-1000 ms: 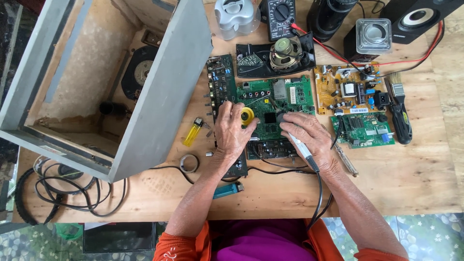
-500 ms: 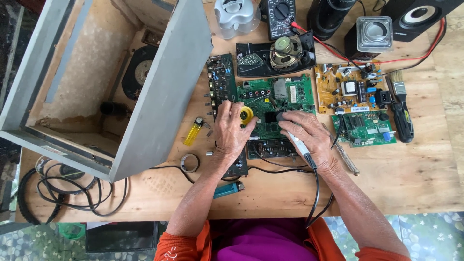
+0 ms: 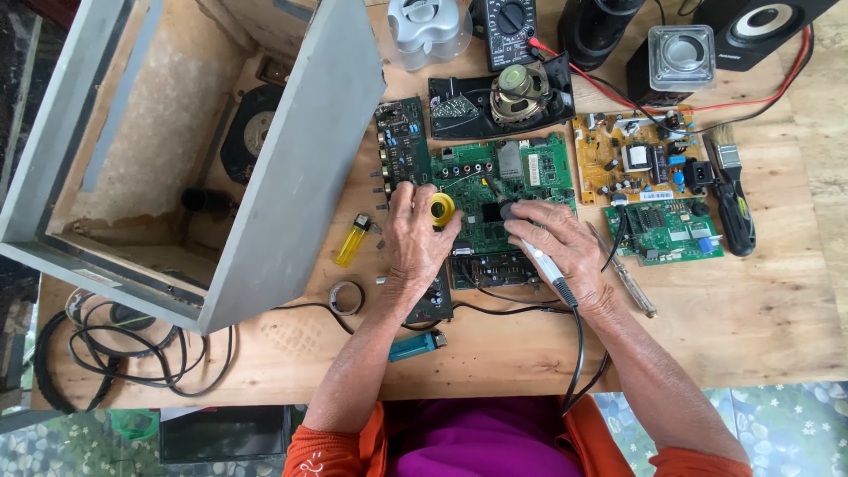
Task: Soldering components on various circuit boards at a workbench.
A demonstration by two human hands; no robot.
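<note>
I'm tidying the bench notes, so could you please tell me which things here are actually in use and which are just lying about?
In use:
left hand holding the yellow solder spool
right hand holding the soldering iron
green circuit board

Lying about:
yellow lighter
blue lighter
multimeter
paintbrush
brown power board
grey speaker cabinet

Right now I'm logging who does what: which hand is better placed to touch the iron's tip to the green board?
Right. The right hand already grips the soldering iron over the green circuit board, while the left hand holds the yellow solder spool.
</note>
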